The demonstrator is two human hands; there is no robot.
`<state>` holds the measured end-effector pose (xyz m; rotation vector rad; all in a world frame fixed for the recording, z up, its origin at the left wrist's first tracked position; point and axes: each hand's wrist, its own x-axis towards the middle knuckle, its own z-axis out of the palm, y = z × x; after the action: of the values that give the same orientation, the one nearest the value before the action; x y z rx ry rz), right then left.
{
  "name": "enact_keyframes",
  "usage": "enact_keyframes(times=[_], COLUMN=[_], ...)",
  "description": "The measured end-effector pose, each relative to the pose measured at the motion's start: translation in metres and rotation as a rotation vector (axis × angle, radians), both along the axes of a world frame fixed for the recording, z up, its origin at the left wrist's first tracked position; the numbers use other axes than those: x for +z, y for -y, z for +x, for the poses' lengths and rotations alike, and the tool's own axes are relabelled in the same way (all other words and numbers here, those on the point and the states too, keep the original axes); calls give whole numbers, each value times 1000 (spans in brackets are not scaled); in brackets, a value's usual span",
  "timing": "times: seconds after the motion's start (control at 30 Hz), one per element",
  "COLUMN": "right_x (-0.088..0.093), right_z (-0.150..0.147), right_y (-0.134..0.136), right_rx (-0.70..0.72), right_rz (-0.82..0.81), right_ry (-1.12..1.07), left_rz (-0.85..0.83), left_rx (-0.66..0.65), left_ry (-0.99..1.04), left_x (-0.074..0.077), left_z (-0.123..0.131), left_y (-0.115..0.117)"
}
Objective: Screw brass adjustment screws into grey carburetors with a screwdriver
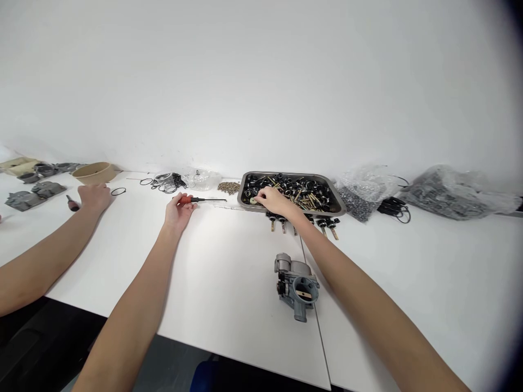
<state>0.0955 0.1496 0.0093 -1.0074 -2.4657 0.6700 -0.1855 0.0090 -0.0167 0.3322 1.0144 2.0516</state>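
Right hand [273, 200] at the metal tray [339, 197]'s near-left corner, fingers bent over black-and-brass parts [308, 193] (gripping 1? can't tell); left hand [180, 211] clamps the red screwdriver [187, 200], shaft pointing right, traywards.

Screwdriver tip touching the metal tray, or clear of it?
Apart. The head view shows the screwdriver in the left hand ending short of the metal tray, with white tabletop visible between.

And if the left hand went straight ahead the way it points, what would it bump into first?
Probably the clear plastic bag: the left hand, holding the red-handled screwdriver, points roughly that way, though depth is hard to judge.
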Motion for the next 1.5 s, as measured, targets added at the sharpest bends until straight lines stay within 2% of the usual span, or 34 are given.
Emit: enact_keyframes(times=[0.27,0.57,0.67,0.77,0.9,1.0,1.13,1.37,1.5], right_x=[0,3,18,41,70,78,72,51,44], right_z=[4,5,13,35,81,113,138,146,150], right_y=[9,6,10,25,68,104,132,140,145], right_rx=[-58,-136,-108,-28,73,150,218,421,450], right_rz=[17,-112,-153,-174,-182,-246,-374,-549,-543], right_ry=[-135,-446,-534,-546,-492,-362,-258,-199,-244], left_rz=[-20,-24,-22,-23,-23,-22,-17,-29,-39], left_rx=[19,-1,-2,5,1,-1,9,-18,-25], left_ry=[14,6,11,20,28,35,30,-14,-31], left_x=[2,5,7,9,9,10,12,12,8], left_z=[1,3,4,5,6,7,10,10,9], left_y=[1,3,3,4,5,6,7,5,2])
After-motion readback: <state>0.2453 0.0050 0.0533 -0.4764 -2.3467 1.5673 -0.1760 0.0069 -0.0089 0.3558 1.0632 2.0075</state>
